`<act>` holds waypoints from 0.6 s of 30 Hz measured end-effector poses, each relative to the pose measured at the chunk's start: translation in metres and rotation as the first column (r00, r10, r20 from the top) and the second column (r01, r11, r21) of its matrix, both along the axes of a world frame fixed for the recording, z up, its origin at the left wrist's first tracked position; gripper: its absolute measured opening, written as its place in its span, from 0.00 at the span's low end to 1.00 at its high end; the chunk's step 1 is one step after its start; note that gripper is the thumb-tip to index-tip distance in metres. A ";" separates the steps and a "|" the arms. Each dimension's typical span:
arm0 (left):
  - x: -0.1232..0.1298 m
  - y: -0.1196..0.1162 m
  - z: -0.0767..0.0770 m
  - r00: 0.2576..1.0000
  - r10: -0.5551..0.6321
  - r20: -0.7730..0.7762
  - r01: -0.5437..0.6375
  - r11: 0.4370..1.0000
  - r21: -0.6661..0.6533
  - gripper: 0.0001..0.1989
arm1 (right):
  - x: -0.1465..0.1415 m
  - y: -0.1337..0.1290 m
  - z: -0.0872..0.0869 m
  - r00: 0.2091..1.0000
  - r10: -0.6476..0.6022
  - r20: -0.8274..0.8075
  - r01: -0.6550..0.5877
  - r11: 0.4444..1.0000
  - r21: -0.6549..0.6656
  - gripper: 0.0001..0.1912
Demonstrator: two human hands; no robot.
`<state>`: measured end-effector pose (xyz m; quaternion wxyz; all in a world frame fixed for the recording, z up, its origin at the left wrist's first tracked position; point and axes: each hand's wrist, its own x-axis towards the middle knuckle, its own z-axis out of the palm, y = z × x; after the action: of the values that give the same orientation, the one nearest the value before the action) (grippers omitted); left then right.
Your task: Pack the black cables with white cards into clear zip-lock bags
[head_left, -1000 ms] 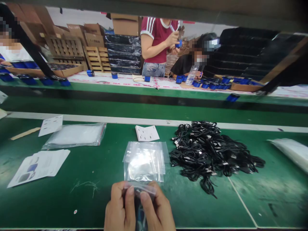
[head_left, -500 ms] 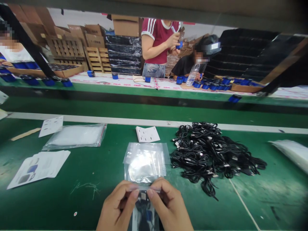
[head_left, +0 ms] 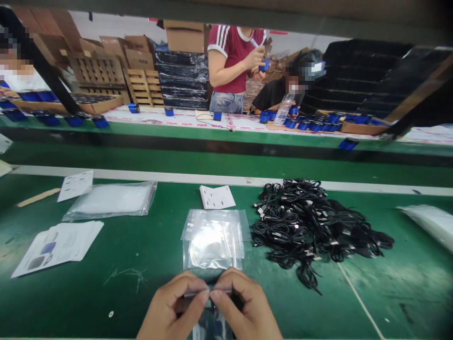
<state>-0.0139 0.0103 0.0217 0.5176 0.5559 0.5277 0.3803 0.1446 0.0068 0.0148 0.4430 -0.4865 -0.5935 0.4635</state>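
Observation:
At the near edge of the green table, my left hand (head_left: 177,304) and my right hand (head_left: 244,302) both pinch the top edge of a clear plastic zip bag (head_left: 209,326). Their thumbs almost meet at the middle of that edge. Dark contents show through the bag, but my fingers hide much of them. Just beyond my hands lies a stack of clear plastic bags (head_left: 214,238), shining under the light. Behind it sits a small pile of folded white leaflets (head_left: 217,197). A large heap of coiled black USB cables (head_left: 311,226) spreads to the right.
At left lie a stack of printed cards (head_left: 58,248) and a filled clear packet (head_left: 113,200). Another white packet (head_left: 430,224) rests at far right. Across a raised ledge, people work at a bench (head_left: 184,120) holding blue cylindrical devices (head_left: 314,123) and cardboard trays.
Both hands have shifted slightly toward me with the bag, and the thumbs have come closer together along its top edge. Across the bench, a clear bottle has tilted a little.

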 end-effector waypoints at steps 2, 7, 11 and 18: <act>-0.003 0.001 0.000 0.997 -0.033 -0.067 0.037 0.997 0.062 0.09 | 0.003 0.000 0.002 1.000 0.026 0.016 -0.026 1.000 -0.007 0.06; -0.008 0.004 -0.002 0.973 -0.003 -0.229 0.059 0.969 0.241 0.09 | 0.014 -0.001 0.007 0.990 0.044 0.135 -0.049 0.998 0.033 0.07; -0.007 0.003 -0.007 0.961 0.038 -0.272 0.053 0.946 0.319 0.09 | 0.012 -0.002 0.003 0.976 0.011 0.219 -0.041 0.991 0.130 0.08; -0.008 0.000 -0.007 0.955 -0.060 -0.292 0.135 0.961 0.242 0.08 | 0.006 -0.002 0.001 0.977 0.053 0.205 -0.096 0.975 0.203 0.06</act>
<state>-0.0220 0.0104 0.0152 0.3782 0.6928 0.5133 0.3369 0.1502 0.0047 0.0154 0.4130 -0.4577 -0.6985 0.3634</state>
